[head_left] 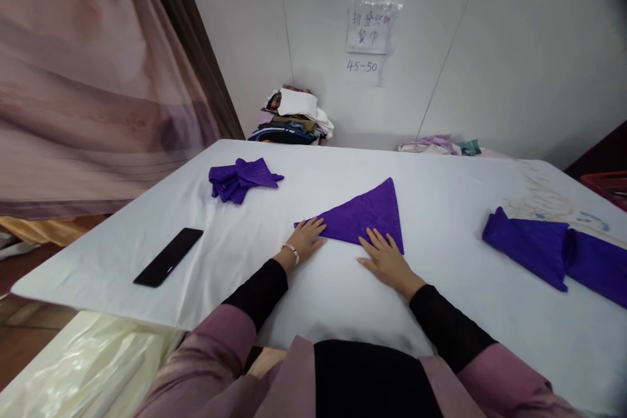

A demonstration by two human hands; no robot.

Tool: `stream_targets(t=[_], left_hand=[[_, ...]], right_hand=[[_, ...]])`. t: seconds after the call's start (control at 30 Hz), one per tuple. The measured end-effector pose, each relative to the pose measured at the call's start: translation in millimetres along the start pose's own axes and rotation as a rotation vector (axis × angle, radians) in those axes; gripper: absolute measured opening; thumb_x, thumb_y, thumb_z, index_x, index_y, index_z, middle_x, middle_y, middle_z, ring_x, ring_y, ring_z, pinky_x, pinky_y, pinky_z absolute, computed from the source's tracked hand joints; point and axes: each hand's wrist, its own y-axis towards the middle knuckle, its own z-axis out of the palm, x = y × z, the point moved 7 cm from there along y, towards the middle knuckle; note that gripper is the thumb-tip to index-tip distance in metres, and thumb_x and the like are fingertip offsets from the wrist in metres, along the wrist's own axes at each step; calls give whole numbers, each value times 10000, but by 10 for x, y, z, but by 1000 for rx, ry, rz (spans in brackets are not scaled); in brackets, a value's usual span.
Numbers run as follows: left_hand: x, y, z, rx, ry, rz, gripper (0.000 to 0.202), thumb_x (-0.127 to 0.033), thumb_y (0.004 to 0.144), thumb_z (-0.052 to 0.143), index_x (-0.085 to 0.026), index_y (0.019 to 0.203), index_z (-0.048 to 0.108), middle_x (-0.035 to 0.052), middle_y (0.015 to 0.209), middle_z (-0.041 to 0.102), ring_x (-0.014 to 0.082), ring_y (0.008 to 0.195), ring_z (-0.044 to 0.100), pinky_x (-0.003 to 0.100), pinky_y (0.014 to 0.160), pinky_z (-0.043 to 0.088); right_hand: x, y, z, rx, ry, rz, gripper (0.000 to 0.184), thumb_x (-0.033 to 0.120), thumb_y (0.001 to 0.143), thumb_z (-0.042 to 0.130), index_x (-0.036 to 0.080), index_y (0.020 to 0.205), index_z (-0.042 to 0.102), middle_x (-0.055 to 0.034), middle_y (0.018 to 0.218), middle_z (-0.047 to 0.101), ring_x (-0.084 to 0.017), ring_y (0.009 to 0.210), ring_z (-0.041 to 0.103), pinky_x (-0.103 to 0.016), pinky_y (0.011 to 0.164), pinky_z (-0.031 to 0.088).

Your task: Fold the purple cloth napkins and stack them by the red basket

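A purple cloth napkin [365, 210], folded into a triangle, lies flat on the white-covered table [313, 166] in front of me. My left hand [306, 240] rests with fingers stretched out on its narrow left corner. On the lower right edge of the napkin, my right hand [385, 258] lies flat with its fingers spread. Neither hand grips the fabric. Parts of the napkin's near edge are hidden under my fingers.
A bunched purple cloth [242, 177] sits at the back left, with a black phone-like slab [168, 257] nearer me. More folded purple cloths [531, 245] lie at the right. Behind the table are piled clothes [292, 119] and a wall bearing paper signs [369, 29].
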Motion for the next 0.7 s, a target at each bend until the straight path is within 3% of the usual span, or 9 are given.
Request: stream_targets(t=[0.13,0.23,0.43,0.7], left_hand=[[339,-139,-63,-53,-1,-40,428,-320,915,366,-202,1308,490,66,1419,442,188,1342,344,414,1113,268],[458,-151,-105,-105,-9,6,408,-305,904,364,-172,1240,554,75,1348,525,189,1294,419,399,1086,336],[453,-89,-197,-136,61,100,397,-156,866,346,-170,1154,619,72,1254,603,188,1184,532,382,1034,413],[380,21,-275,-107,166,73,410,-71,830,363,-175,1112,642,102,1176,636,211,1102,568,364,957,458]], right_hand=[[12,-1,-17,1,24,-2,665,621,909,219,229,1437,317,-105,1528,202,-260,1412,128,-500,1111,112],[26,-1,-41,12,41,4,666,625,908,211,236,1440,310,-98,1530,200,-256,1414,120,-495,1114,106],[58,-11,-103,16,78,20,670,626,911,190,233,1438,314,-97,1532,193,-251,1416,112,-479,1119,90],[60,-9,-131,8,85,22,654,609,918,204,223,1431,332,-99,1530,201,-252,1414,123,-478,1119,94]])
